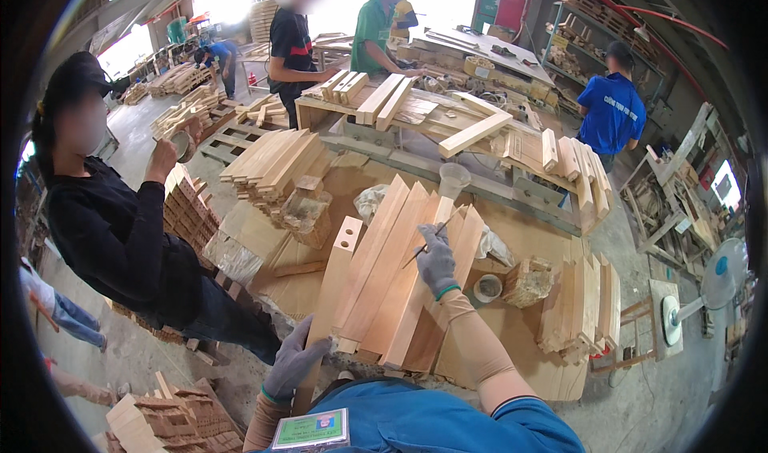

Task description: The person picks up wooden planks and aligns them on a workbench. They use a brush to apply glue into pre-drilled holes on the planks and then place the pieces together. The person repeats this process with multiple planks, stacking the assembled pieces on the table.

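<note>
- Head view looks down on a table (528, 237) covered in cut timber, with two gloved hands at work over a fan of planks.
- Four or five long light planks (392, 269) lie side by side at a slant in the middle of the table, their near ends close to the person's chest; the exact count is hard to tell where they overlap.
- One separate slat (334, 281) with two round holes near its far end lies just left of that fan.
- Left hand (293, 362), in a grey glove, reaches up from the lower edge; its fingers are closed around the near end of the holed slat.
- Right hand (437, 259), also grey-gloved with a tan sleeve, stretches forward over the planks; its fingers pinch one thin brush (430, 242), whose dark tip touches a plank face.
- One small round pot (487, 287) stands on the table just right of the right wrist.
- One clear plastic cup (453, 178) stands beyond the planks' far ends.
- Stack of short boards (582, 305) stands on edge at the table's right side.
- Four other people are clearly in view around the workshop; nearest is a person in black (112, 229) standing at the left.
</note>
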The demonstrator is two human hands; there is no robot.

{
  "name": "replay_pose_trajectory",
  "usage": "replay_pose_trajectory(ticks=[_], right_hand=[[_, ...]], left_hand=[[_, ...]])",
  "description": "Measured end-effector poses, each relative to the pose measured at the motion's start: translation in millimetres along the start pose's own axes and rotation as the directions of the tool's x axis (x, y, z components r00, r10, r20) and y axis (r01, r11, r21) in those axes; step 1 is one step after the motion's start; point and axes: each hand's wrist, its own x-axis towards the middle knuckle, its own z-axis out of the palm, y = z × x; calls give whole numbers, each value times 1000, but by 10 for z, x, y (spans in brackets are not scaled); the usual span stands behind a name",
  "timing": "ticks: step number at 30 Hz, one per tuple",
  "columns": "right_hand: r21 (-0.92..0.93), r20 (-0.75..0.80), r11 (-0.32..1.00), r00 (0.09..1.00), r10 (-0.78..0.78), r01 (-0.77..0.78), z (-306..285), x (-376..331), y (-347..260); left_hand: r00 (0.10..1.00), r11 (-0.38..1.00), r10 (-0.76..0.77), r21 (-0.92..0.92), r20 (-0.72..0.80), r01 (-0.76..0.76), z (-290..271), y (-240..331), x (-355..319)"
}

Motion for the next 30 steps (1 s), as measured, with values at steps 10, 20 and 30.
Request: replay_pose_trajectory(ticks=[10, 20, 30], right_hand=[[32, -7, 998, 999, 46, -46, -12, -12, -53], [14, -25, 1000, 1000, 8, -8, 13, -4, 15], [31, -23, 999, 999, 23, -22, 10, -6, -7]], left_hand=[[998, 998, 56, -15, 0, -56, -84, 7, 32], [999, 998, 38, -41, 21, -37, -74, -23, 81], [1000, 999, 13, -41, 6, -13, -65, -145, 84]])
